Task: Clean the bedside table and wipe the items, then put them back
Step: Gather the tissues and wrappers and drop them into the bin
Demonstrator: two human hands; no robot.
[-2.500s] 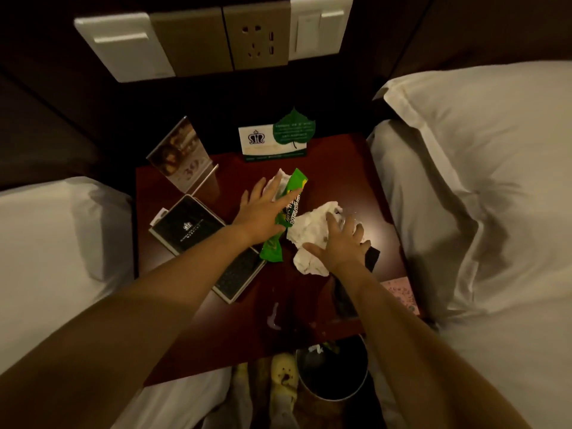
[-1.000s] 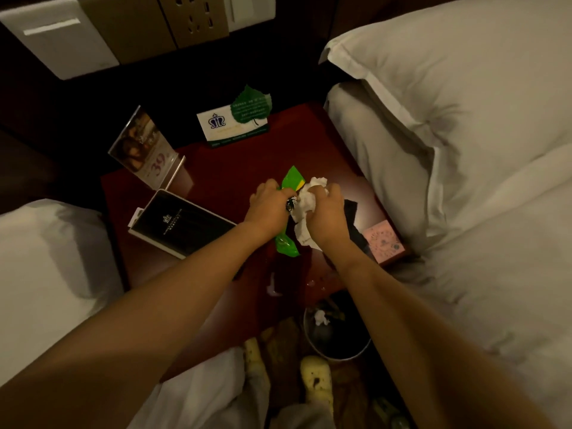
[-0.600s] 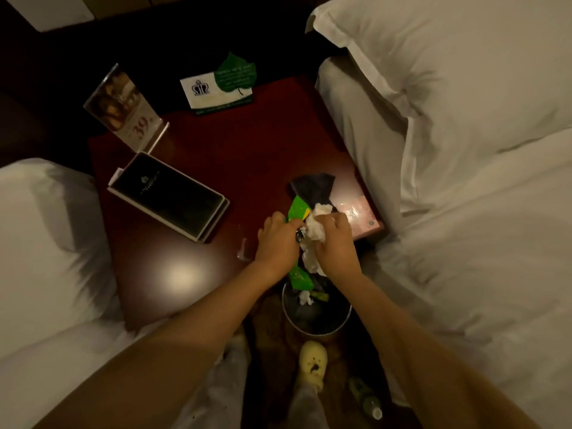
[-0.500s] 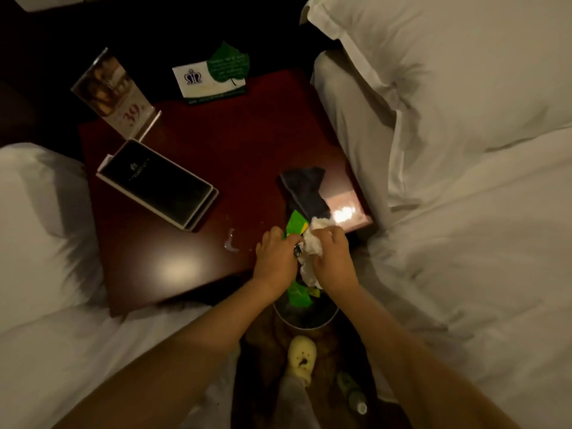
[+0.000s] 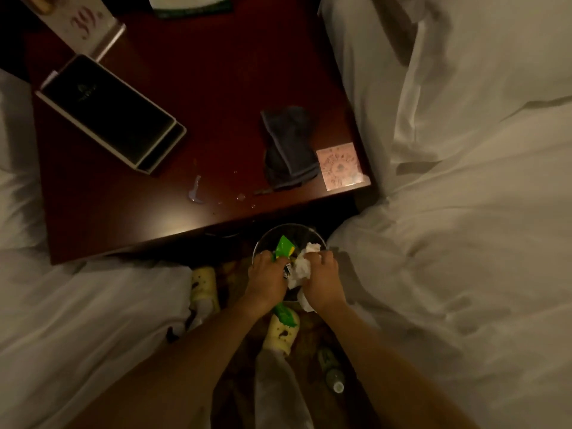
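Bin below hands: left hand clutching wrapper, right hand clutching tissue.

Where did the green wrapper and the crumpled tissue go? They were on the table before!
The left hand grabbed the green wrapper, the right hand the tissue, and both carried them off the table to over the bin. Black folder, dark cloth and pink card stayed put.

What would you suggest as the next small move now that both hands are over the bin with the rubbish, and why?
Probably open both hands and let go. The left hand grips the green wrapper and the right hand the crumpled tissue, both directly above the waste bin below the bedside table, so the rubbish should fall inside.
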